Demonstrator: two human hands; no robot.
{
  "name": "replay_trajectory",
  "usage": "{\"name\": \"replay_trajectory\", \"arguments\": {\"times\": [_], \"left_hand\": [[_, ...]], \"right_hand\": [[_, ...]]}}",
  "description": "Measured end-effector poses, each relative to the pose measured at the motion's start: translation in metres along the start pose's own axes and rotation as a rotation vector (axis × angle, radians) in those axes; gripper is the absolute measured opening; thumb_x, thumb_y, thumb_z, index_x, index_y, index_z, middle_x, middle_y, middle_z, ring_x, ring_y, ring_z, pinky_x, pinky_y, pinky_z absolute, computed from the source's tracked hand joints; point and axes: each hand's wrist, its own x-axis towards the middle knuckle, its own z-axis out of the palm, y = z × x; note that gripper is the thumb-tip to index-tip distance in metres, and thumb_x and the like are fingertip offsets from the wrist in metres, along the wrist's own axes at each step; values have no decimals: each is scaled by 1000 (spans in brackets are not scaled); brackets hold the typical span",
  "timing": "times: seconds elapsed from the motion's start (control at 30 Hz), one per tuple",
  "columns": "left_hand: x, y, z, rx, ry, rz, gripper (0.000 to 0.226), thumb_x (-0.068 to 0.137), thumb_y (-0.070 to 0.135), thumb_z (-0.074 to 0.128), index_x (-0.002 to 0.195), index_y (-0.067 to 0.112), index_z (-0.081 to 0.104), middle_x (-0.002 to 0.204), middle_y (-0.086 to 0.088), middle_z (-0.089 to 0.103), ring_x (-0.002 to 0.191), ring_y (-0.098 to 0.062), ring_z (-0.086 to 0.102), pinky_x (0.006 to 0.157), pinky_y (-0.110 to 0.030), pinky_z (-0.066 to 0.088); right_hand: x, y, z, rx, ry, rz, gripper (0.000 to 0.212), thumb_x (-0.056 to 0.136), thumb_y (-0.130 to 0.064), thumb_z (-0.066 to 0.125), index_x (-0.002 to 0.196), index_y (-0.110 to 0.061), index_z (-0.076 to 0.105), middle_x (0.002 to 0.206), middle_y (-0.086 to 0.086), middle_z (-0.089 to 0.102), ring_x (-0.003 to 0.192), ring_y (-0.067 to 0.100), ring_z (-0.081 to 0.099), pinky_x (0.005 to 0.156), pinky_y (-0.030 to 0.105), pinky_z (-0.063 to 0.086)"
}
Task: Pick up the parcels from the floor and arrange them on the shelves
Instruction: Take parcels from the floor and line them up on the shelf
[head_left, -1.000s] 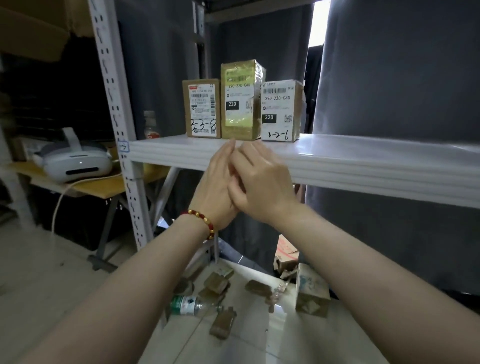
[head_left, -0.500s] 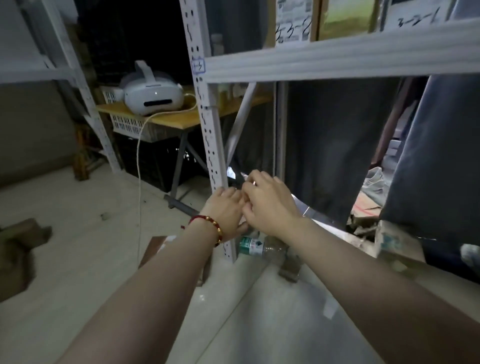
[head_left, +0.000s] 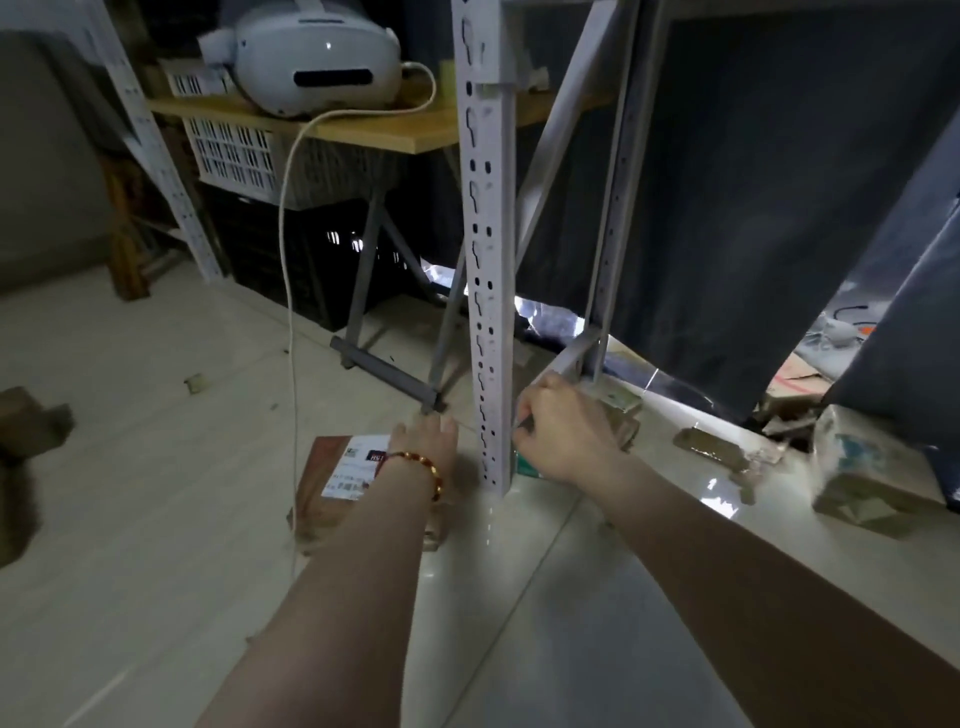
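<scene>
1. The left hand (head_left: 423, 441), wearing a red-and-gold bead bracelet (head_left: 418, 464), reaches over the far corner of a flat brown cardboard parcel with a white label (head_left: 337, 475). The parcel lies on the pale tiled floor (head_left: 156, 467), and the forearm hides part of it. The fingers stretch forward and hold nothing.
2. The right hand (head_left: 558, 436) is just beyond the white perforated steel upright (head_left: 488, 260) with its fingers curled. I cannot tell whether they grip anything.
3. Blurred brown parcels (head_left: 621, 415) lie just behind that hand, partly covered by it.

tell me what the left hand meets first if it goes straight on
Probably the end of the grey table foot, just beyond the fingertips of the left hand; depth is unclear, so it might pass above. The labelled parcel lies under the wrist, not ahead.
</scene>
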Motion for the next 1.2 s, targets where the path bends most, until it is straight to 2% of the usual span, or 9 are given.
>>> {"name": "replay_trajectory", "arguments": {"times": [0.17,0.23,0.33,0.5,0.7,0.83,0.93,1.03,1.2], "left_hand": [[10,20,54,-186,-173,-116,65,98,23,51,152,15,16,155,-17,20,143,-41,19,107,-62,31],[12,22,68,-232,-203,-160,73,95,36,56,152,15,15,157,-17,15,145,-42,13,107,-66,27],[13,2,63,-400,-120,-241,82,85,62,55,145,13,29,150,-16,31,138,-37,29,106,-53,32],[10,-29,42,-606,-82,-128,69,87,63,51,138,17,45,138,-12,52,123,-31,50,95,-35,40],[9,-44,49,-769,-151,-89,75,82,66,52,138,17,49,135,-11,56,119,-29,53,101,-39,44],[13,-67,63,-715,-26,-239,74,81,72,42,128,16,55,125,-11,60,114,-31,54,92,-38,47],[15,-75,81,-630,-60,-423,104,69,86,37,145,16,38,146,-17,39,133,-37,36,108,-48,35],[16,-74,88,-629,-112,-502,112,65,89,41,150,18,25,153,-22,23,139,-42,27,111,-54,28],[25,-78,89,-758,-140,-540,96,72,79,49,140,14,31,132,-12,54,117,-34,54,95,-42,46]], "right_hand": [[12,-6,12,107,-26,84,18,88,-27,66,102,-16,67,110,2,54,92,21,60,82,39,55],[13,-6,24,178,-14,117,11,87,-26,67,95,-18,66,108,3,55,92,22,60,84,40,55],[6,-6,48,285,-32,201,9,86,-24,68,92,-17,69,110,6,60,99,24,62,87,41,56],[-1,-12,74,370,-116,334,16,85,-21,67,96,-10,68,107,10,64,101,27,63,87,38,54],[7,-39,103,488,-201,426,10,87,-16,65,93,-8,65,94,8,64,90,24,59,74,26,45],[9,-52,126,511,-265,452,5,87,-13,62,92,-12,63,101,9,63,97,25,60,86,34,52],[11,-54,133,522,-271,466,9,88,-9,57,94,-11,63,99,7,58,96,22,56,85,26,46],[13,-56,140,573,-283,504,15,91,-11,57,104,-7,63,99,5,53,98,22,53,90,29,47],[12,-48,156,600,-285,551,36,90,-36,64,116,-11,62,103,2,64,99,21,62,88,35,54]]}}
